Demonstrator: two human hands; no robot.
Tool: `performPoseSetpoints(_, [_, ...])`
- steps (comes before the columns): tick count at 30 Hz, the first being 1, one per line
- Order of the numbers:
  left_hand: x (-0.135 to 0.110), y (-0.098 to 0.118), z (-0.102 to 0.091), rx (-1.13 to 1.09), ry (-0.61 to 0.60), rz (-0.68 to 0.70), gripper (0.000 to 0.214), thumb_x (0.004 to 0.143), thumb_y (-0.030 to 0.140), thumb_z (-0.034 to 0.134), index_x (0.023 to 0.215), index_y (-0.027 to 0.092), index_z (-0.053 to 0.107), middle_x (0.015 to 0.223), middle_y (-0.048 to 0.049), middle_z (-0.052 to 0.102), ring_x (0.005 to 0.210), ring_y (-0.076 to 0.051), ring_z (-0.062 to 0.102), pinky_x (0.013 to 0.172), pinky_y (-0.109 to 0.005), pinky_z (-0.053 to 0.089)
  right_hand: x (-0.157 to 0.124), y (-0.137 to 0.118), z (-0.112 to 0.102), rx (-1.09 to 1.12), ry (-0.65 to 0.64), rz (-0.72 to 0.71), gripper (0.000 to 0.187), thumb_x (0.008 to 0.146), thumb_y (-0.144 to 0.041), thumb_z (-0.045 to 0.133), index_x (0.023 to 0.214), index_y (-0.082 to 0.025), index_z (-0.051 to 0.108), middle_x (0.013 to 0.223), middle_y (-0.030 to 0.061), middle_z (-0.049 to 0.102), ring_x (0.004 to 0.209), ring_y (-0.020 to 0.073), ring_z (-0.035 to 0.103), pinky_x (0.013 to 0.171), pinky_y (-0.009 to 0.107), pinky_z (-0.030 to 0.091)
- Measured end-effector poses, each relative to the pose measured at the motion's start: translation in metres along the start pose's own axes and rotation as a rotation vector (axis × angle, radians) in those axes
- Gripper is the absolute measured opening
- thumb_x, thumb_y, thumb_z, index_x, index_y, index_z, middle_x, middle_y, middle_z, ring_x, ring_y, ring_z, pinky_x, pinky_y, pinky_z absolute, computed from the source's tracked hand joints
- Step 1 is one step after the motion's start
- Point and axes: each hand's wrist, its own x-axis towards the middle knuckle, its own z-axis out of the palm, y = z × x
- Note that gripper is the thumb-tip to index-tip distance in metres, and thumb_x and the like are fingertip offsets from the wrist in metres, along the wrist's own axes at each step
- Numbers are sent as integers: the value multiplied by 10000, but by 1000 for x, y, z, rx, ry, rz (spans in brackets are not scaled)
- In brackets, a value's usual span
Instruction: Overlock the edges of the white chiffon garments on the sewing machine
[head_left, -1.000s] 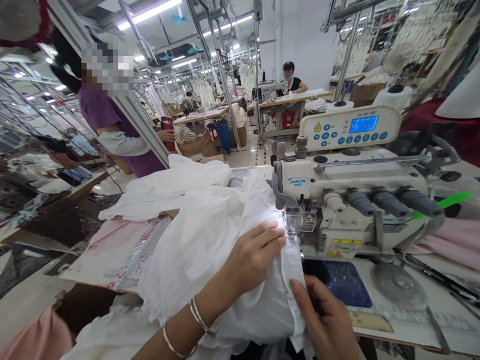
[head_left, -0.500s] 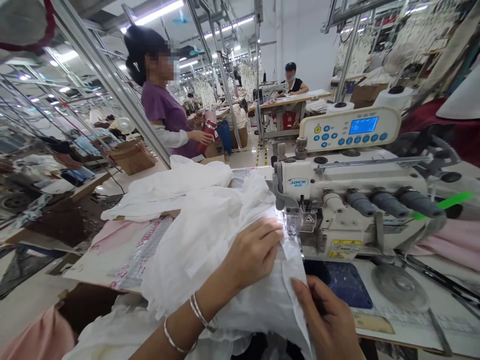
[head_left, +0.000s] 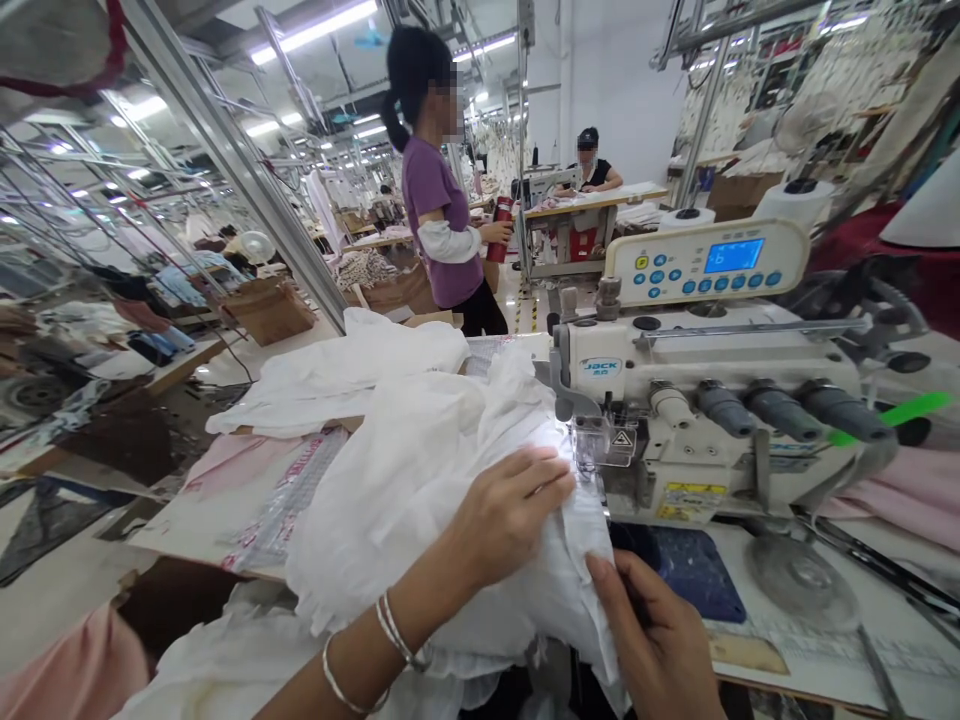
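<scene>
A bundle of white fabric [head_left: 420,480] lies across the table and runs under the presser foot [head_left: 589,450] of a white sewing machine [head_left: 720,400]. My left hand [head_left: 506,515] lies on top of the fabric, fingers stretched toward the presser foot, with bracelets on the wrist. My right hand [head_left: 660,640] pinches the fabric's edge just in front of the machine, thumb and fingers pressed together on the cloth.
A control panel [head_left: 705,262] with a blue screen sits on the machine. More white cloth [head_left: 337,375] is heaped behind. A person in a purple top [head_left: 442,220] with a red bottle stands in the aisle; another person [head_left: 592,170] sits at a far table. Pink cloth [head_left: 907,490] lies at right.
The person in purple has walked rightward along the aisle. My hands have stayed on the fabric by the presser foot, shifting it slightly.
</scene>
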Motion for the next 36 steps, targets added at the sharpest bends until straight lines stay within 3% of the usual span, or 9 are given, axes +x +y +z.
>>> performPoseSetpoints(3, [6,-1,-3,52,-36,18,252,924,26,379,1040,100,591,1033,-102,657,1089,-196,589,905,-374,571,2,-2,0,-13,18,2,374,854,-525,563,721,-180,618,598,-25,519,558,111,433,503,180,364])
performPoseSetpoints(7, [1,22,-7,154,33,90,199,923,78,449,1048,37,597,1077,-157,638,1108,-261,569,910,-422,563,-2,-1,-1,-7,30,-2,362,849,-510,571,704,-181,616,563,-38,498,509,94,425,485,175,368])
performPoseSetpoints(10, [-7,35,-7,126,15,40,227,926,67,415,1059,27,595,1078,-160,637,1098,-266,572,921,-428,554,-8,-1,-2,5,20,53,371,847,-530,559,726,-183,612,522,-52,452,445,84,398,411,183,327])
performPoseSetpoints(18, [3,5,-1,27,5,-14,280,896,-18,360,1024,71,592,1044,-122,651,1089,-206,594,934,-379,558,-3,-11,3,1,23,120,423,835,-591,528,774,-179,602,463,-69,405,393,85,409,387,178,337])
performPoseSetpoints(22, [2,19,-3,131,69,43,225,917,52,413,1042,51,600,1053,-148,642,1086,-241,582,907,-406,567,-3,-10,4,17,20,99,392,847,-567,530,767,-186,577,452,-74,406,385,81,396,389,180,329])
performPoseSetpoints(25, [-5,32,-2,123,36,45,219,926,90,436,1052,46,609,1050,-147,647,1077,-245,585,917,-404,561,-7,-9,4,44,11,90,395,860,-556,526,693,-198,525,449,-72,403,383,75,383,380,177,321])
performPoseSetpoints(31, [-6,17,2,0,35,-9,265,909,12,387,1067,62,594,1062,-123,653,1125,-209,567,950,-385,556,-6,-9,4,46,-12,107,436,894,-560,480,645,-202,476,469,-71,409,383,63,396,387,168,326])
performPoseSetpoints(36, [-4,19,-2,93,46,70,207,922,55,422,1006,47,611,1032,-141,649,1103,-241,571,937,-415,553,-3,-12,3,51,-13,112,419,897,-567,473,672,-213,478,463,-70,432,386,70,406,379,164,327])
